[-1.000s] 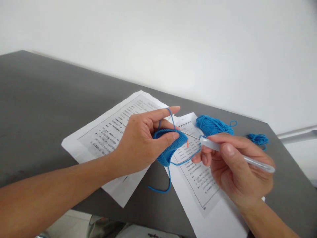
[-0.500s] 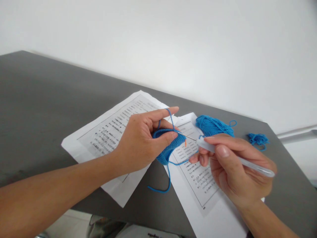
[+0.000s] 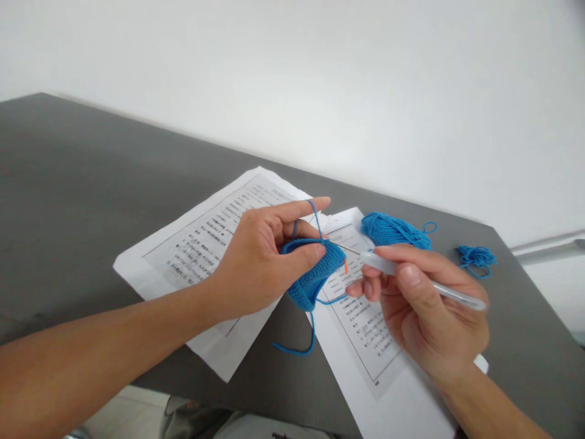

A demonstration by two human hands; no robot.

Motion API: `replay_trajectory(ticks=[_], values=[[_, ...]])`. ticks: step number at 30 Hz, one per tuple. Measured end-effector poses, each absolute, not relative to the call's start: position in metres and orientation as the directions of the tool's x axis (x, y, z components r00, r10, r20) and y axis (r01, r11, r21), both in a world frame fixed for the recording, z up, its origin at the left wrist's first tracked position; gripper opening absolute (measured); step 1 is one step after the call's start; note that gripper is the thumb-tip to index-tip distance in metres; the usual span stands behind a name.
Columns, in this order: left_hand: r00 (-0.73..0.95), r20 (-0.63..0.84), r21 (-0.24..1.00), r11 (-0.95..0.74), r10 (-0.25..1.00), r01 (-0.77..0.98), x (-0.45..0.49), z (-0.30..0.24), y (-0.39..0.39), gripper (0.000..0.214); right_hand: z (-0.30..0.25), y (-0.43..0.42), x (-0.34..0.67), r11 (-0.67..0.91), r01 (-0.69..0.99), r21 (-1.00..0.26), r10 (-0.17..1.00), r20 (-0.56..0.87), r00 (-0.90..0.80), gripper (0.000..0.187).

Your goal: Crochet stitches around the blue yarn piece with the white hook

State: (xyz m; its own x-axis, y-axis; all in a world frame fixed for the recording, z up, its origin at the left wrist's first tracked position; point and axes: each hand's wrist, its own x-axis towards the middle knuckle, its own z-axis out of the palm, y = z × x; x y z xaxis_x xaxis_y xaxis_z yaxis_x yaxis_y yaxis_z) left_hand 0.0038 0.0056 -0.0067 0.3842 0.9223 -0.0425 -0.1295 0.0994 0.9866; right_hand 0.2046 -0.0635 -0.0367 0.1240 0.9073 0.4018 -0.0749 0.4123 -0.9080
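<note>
While pinched between thumb and fingers (image 3: 292,210) of left hand (image 3: 258,262), raised just above grey worktop (image 3: 91,183): blue crocheted piece (image 3: 315,280), centre of view, over the inner edges of two printed sheets (image 3: 192,244). Looped over the outstretched left index finger: working yarn (image 3: 314,212), running down to the piece. Closed around the translucent handle of crochet hook (image 3: 411,277): right hand (image 3: 429,317), thumb on top, remaining fingers curled beneath. Meeting the upper edge of the piece, just beside small orange marker (image 3: 346,266): thin metal tip of the hook. Hanging below the piece: loose yarn tail (image 3: 297,349), curling in front of the sheets. Behind the right hand, resting on the worktop: blue yarn skein (image 3: 393,230); further right, well apart, smaller yarn bundle (image 3: 475,256).
</note>
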Motion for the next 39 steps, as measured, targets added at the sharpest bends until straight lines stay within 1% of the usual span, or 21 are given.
replay_trajectory(ticks=[6, 10, 15, 21, 24, 29, 33, 39], values=[[0.423, -0.079, 0.983, 0.142, 0.903, -0.12, 0.004, -0.008, 0.006, 0.076, -0.035, -0.062, 0.205, 0.385, -0.08, -0.92, 0.918, 0.372, 0.137, 0.016], [0.424, -0.087, 0.986, 0.139, 0.901, -0.093, 0.004, -0.008, 0.006, 0.086, -0.035, -0.062, 0.207, 0.41, -0.079, -0.908, 0.909, 0.4, 0.12, 0.015], [0.425, -0.088, 0.99, 0.125, 0.901, -0.06, 0.002, -0.008, 0.005, 0.094, -0.035, -0.06, 0.212, 0.471, -0.026, -0.882, 0.88, 0.469, 0.072, 0.015], [0.421, -0.072, 0.995, 0.092, 0.904, -0.029, 0.004, -0.007, 0.005, 0.097, -0.035, -0.063, 0.221, 0.555, 0.119, -0.823, 0.83, 0.558, -0.011, 0.023], [0.417, -0.054, 0.998, 0.059, 0.907, 0.001, 0.004, -0.007, 0.005, 0.096, -0.035, -0.065, 0.224, 0.607, 0.225, -0.762, 0.789, 0.613, -0.053, 0.03], [0.396, -0.011, 0.999, -0.01, 0.918, 0.05, 0.003, -0.009, 0.004, 0.091, -0.029, -0.066, 0.22, 0.64, 0.422, -0.643, 0.737, 0.669, -0.098, 0.039], [0.378, 0.029, 0.997, -0.055, 0.925, 0.057, 0.003, -0.011, 0.003, 0.088, -0.022, -0.065, 0.214, 0.651, 0.47, -0.597, 0.714, 0.692, -0.11, 0.04], [0.351, 0.042, 0.996, -0.068, 0.935, 0.061, 0.005, -0.009, 0.001, 0.088, -0.022, -0.067, 0.211, 0.65, 0.51, -0.564, 0.698, 0.708, -0.107, 0.043]])
